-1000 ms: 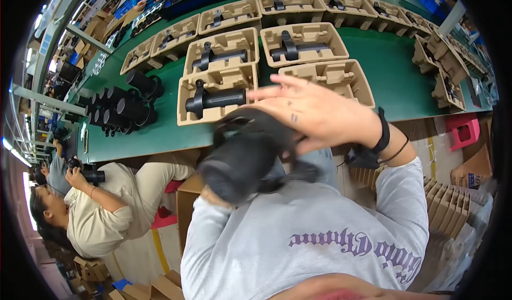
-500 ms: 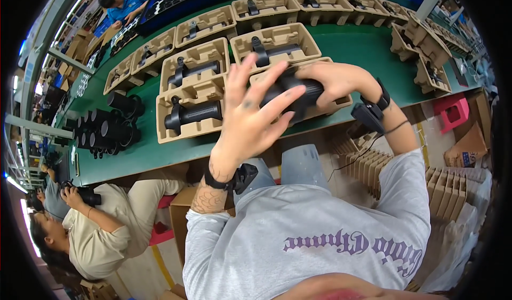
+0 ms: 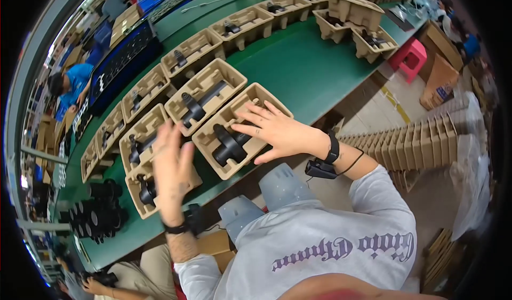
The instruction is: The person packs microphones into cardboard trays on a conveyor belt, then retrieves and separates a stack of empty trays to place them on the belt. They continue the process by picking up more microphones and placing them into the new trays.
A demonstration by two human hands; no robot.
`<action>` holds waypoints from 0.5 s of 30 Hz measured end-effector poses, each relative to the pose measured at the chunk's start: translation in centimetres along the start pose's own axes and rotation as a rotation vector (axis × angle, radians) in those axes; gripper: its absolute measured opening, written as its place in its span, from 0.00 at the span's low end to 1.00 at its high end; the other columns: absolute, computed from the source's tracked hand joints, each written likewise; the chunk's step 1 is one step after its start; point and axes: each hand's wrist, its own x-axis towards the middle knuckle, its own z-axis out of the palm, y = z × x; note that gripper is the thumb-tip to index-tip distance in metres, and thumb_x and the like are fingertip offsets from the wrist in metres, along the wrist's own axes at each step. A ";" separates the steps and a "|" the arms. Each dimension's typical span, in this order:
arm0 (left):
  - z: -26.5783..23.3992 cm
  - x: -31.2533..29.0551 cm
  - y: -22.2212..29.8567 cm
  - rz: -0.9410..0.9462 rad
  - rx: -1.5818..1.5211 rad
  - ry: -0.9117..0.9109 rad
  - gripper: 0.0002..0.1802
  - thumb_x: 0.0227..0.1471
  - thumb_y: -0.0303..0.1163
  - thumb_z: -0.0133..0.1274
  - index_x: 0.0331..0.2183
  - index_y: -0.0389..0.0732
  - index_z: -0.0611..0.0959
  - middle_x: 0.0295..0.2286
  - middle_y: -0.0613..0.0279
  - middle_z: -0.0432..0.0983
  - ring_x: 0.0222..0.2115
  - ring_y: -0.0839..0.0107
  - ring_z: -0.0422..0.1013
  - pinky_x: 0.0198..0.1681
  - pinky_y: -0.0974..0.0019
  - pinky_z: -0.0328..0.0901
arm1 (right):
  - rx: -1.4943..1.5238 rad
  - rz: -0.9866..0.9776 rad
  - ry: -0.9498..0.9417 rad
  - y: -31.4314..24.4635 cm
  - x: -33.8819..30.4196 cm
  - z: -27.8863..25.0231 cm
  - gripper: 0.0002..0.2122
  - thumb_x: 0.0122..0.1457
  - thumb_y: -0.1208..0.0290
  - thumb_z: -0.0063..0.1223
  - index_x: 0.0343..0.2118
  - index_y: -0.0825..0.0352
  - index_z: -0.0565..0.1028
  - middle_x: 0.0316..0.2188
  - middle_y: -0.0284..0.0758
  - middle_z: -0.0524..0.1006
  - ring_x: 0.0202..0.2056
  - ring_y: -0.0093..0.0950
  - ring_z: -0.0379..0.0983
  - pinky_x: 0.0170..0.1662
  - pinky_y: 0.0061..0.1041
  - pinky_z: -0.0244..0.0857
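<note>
A black cylindrical part with a wide collar [image 3: 230,145] lies in the nearest brown moulded-pulp tray [image 3: 218,168]. Over that tray's right side spreads my right hand [image 3: 280,132], fingers stretched out at the part's far end; I cannot tell whether they touch it. My left hand [image 3: 173,169] is raised, a little blurred, its fingers extended and nothing in it. It partly hides two trays on the left, where a black tube part [image 3: 147,189] and another black part [image 3: 137,149] lie. Behind, one more tray [image 3: 238,76] holds a black part with a ring [image 3: 193,109].
A row of similar filled trays [image 3: 242,25] curves along the green table [image 3: 298,60]. Stacked trays [image 3: 354,9] stand at the far right. Black cylinders [image 3: 96,214] cluster at the left. Nested trays [image 3: 410,140] and a pink stool [image 3: 409,57] are on the floor. Co-workers sit left.
My hands have come apart, the left one moving left. The black part that was between them now lies in the near tray. The whole view has turned.
</note>
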 end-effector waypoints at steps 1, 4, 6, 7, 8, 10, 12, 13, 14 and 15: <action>-1.8 -0.7 -1.7 -0.050 0.115 -0.090 0.27 0.51 0.34 0.49 0.53 0.40 0.68 0.54 0.46 0.59 0.57 0.49 0.51 0.58 0.55 0.48 | 0.000 0.008 0.008 -0.3 -0.1 -0.4 0.36 0.46 0.53 0.58 0.58 0.60 0.58 0.58 0.43 0.56 0.61 0.42 0.47 0.61 0.48 0.40; -5.3 -1.7 -6.0 -0.184 0.341 -0.331 0.32 0.46 0.32 0.54 0.54 0.39 0.65 0.55 0.44 0.56 0.59 0.51 0.48 0.60 0.59 0.46 | -0.106 -0.084 -0.045 0.6 0.6 -0.9 0.36 0.46 0.53 0.57 0.58 0.59 0.57 0.58 0.42 0.56 0.60 0.42 0.48 0.60 0.47 0.43; -5.8 -0.5 -9.3 -0.082 0.412 -0.361 0.36 0.39 0.29 0.57 0.53 0.38 0.66 0.53 0.44 0.59 0.56 0.49 0.52 0.59 0.59 0.49 | 0.104 -0.114 0.023 2.4 2.7 0.3 0.36 0.47 0.55 0.58 0.58 0.59 0.57 0.58 0.42 0.55 0.60 0.44 0.48 0.57 0.46 0.47; -5.7 -0.8 -11.8 -0.013 0.382 -0.457 0.37 0.34 0.27 0.58 0.51 0.36 0.67 0.50 0.44 0.63 0.53 0.50 0.56 0.56 0.61 0.54 | 0.017 -0.161 0.055 2.8 4.3 -0.2 0.35 0.46 0.59 0.58 0.58 0.59 0.57 0.59 0.42 0.54 0.59 0.45 0.49 0.55 0.46 0.49; -5.1 -0.9 -12.6 -0.068 0.146 -0.477 0.37 0.31 0.26 0.58 0.49 0.35 0.68 0.46 0.45 0.66 0.48 0.51 0.62 0.51 0.61 0.57 | -0.117 -0.119 0.048 3.0 5.3 -0.5 0.36 0.45 0.61 0.60 0.58 0.59 0.56 0.59 0.43 0.54 0.59 0.45 0.49 0.56 0.47 0.48; -4.8 0.7 -12.0 -0.064 0.070 -0.507 0.34 0.32 0.31 0.63 0.45 0.35 0.71 0.40 0.45 0.68 0.40 0.51 0.65 0.45 0.60 0.60 | -0.231 0.020 -0.054 3.9 7.1 -0.4 0.39 0.41 0.62 0.62 0.59 0.57 0.55 0.59 0.45 0.53 0.59 0.45 0.48 0.56 0.50 0.49; -4.2 0.9 -12.0 -0.089 0.150 -0.502 0.37 0.29 0.38 0.65 0.45 0.34 0.73 0.38 0.47 0.70 0.41 0.49 0.65 0.46 0.59 0.61 | -0.247 -0.066 -0.141 4.3 9.3 -0.1 0.41 0.39 0.62 0.63 0.59 0.57 0.55 0.58 0.46 0.54 0.59 0.46 0.50 0.56 0.49 0.50; -4.3 1.0 -11.9 -0.087 0.161 -0.503 0.37 0.29 0.38 0.65 0.45 0.34 0.73 0.38 0.47 0.70 0.41 0.49 0.65 0.46 0.59 0.61 | -0.284 -0.129 -0.244 4.6 10.2 -0.1 0.43 0.37 0.62 0.64 0.59 0.56 0.55 0.57 0.46 0.56 0.58 0.46 0.51 0.56 0.48 0.51; -4.4 0.9 -11.8 -0.086 0.193 -0.481 0.37 0.29 0.39 0.65 0.44 0.34 0.73 0.37 0.48 0.70 0.40 0.50 0.66 0.45 0.59 0.61 | -0.282 -0.123 -0.234 4.9 11.0 0.1 0.43 0.37 0.62 0.64 0.59 0.56 0.55 0.57 0.46 0.56 0.58 0.46 0.51 0.56 0.48 0.51; -4.0 1.0 -11.8 -0.073 0.217 -0.467 0.37 0.29 0.40 0.65 0.44 0.35 0.73 0.37 0.49 0.71 0.39 0.51 0.66 0.43 0.58 0.61 | -0.133 -0.125 -0.290 5.6 11.6 0.7 0.44 0.35 0.62 0.65 0.59 0.55 0.55 0.55 0.46 0.58 0.56 0.45 0.53 0.56 0.45 0.52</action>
